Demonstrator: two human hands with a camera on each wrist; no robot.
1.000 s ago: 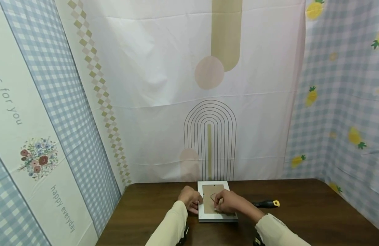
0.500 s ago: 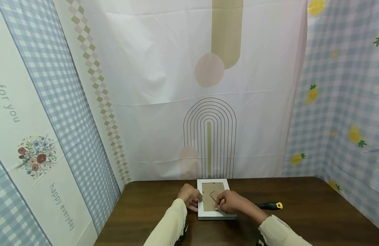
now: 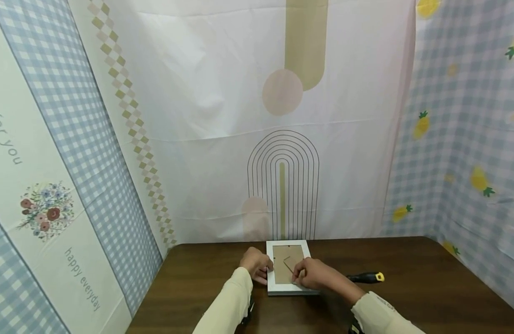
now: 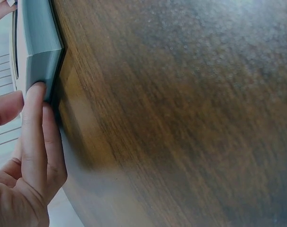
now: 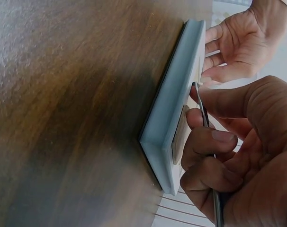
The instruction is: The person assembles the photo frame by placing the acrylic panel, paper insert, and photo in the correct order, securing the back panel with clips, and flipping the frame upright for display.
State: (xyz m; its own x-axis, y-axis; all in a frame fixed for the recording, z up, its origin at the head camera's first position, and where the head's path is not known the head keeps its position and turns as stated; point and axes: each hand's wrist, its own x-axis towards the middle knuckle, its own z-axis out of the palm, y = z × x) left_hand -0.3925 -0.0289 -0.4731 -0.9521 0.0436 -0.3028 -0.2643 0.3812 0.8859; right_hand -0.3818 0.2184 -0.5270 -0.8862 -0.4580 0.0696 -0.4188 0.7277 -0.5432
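Observation:
A white picture frame (image 3: pixel 292 287) lies face down on the table, its brown backing board (image 3: pixel 283 273) upward. My left hand (image 3: pixel 256 264) grips the frame's left edge; in the left wrist view the fingers (image 4: pixel 34 142) are against its side, the thumb by the top edge. My right hand (image 3: pixel 313 273) is over the backing's right half. In the right wrist view it pinches a thin metal tool (image 5: pixel 203 106), tip at the frame's border; its exact kind is unclear. In the head view a thin bent line shows on the backing beside the fingers.
A black handle with a yellow end (image 3: pixel 367 278) lies on the brown wooden table (image 3: pixel 407 301), right of the frame and behind my right forearm; its other end is hidden. A white printed cloth (image 3: pixel 211 185) hangs behind the table's back edge. Checked cloths hang at both sides.
The head view has tilted slightly, so the scene sits a little higher. My left hand keeps its place on the frame. My right hand stays over the backing with only slight finger movement.

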